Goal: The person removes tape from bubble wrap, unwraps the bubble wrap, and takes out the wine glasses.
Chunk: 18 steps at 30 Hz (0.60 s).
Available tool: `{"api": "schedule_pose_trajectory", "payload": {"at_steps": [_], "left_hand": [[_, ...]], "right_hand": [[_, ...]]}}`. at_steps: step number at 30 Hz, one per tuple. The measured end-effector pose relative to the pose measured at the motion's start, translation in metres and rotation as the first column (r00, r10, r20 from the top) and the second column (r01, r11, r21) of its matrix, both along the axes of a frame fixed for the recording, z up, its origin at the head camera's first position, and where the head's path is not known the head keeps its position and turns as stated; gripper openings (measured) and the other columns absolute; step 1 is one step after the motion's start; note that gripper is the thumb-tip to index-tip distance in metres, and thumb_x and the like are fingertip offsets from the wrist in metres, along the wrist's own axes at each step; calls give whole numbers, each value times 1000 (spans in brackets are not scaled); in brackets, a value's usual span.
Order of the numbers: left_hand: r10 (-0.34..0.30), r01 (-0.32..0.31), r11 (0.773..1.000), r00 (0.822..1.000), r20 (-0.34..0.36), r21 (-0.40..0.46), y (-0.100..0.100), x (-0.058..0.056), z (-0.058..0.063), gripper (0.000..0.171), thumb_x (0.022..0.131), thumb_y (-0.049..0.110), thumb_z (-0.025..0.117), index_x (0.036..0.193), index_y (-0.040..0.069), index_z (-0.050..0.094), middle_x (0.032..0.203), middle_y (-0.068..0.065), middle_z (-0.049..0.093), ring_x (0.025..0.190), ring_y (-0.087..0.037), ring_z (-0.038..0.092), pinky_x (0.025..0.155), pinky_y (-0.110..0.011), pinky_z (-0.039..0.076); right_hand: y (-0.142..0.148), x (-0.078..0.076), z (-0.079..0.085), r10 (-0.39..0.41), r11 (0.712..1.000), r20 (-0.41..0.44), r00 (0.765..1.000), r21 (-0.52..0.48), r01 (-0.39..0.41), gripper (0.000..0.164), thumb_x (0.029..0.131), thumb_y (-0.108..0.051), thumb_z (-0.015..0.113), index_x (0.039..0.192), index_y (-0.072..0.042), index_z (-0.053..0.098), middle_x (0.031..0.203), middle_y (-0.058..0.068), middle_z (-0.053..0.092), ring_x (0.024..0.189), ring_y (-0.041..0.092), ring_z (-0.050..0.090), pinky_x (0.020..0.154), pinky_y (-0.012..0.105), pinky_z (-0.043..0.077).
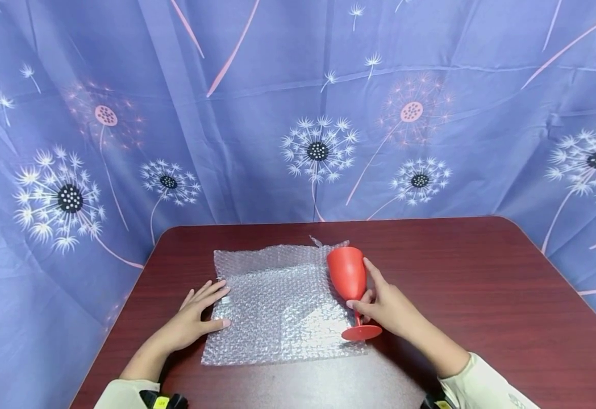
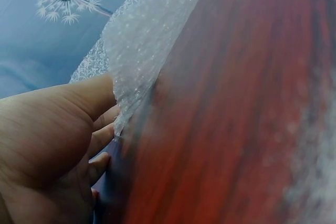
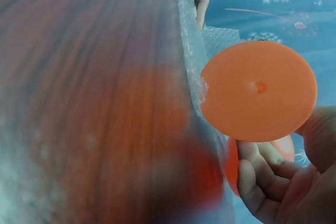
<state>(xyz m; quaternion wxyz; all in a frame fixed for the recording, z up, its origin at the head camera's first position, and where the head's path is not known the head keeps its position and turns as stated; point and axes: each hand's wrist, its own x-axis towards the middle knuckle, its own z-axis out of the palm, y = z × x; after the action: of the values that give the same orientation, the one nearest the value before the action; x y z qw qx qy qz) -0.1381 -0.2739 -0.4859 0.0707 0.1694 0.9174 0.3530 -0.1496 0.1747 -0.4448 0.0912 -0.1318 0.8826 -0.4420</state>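
My right hand [image 1: 387, 307] grips a red plastic goblet [image 1: 347, 271] by the lower bowl and stem. The goblet leans slightly, with its bowl up and its round foot [image 3: 260, 90] facing the right wrist camera. It is over the right side of a piece of clear bubble wrap [image 1: 262, 312], which lies on the table. At the wrap's left edge is my left hand [image 1: 190, 324], its fingers spread and fairly straight. In the left wrist view the thumb [image 2: 97, 90] meets the wrap's edge, and the other fingertips are partly hidden behind it.
The dark red wooden table [image 1: 482, 284] has rounded far corners. Behind it and along its sides hangs a blue curtain [image 1: 257, 142] printed with dandelions. A small strip of the wrap sticks up at its far edge.
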Motion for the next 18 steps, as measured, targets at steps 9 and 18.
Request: {"api": "schedule_pose_trajectory", "payload": {"at_steps": [9,18], "left_hand": [[-2,2,1000,1000,-13,2,-1,-2,-1,76,88,40,76,153,13,45,164,-13,34,154,-47,12,118,-73,-3],[-1,1,1000,1000,-10,3,-1,0,-2,76,88,40,75,153,15,45,165,-12,33,154,-47,12,118,-73,-4]], "right_hand": [[6,-5,2,24,973,216,976,-231,27,111,87,-17,79,162,-5,-2,78,10,68,63,25,67,57,36,59],[9,-7,-2,72,939,335,939,-339,50,113,85,-11,80,162,-8,-3,78,5,61,60,17,54,56,26,51]]}}
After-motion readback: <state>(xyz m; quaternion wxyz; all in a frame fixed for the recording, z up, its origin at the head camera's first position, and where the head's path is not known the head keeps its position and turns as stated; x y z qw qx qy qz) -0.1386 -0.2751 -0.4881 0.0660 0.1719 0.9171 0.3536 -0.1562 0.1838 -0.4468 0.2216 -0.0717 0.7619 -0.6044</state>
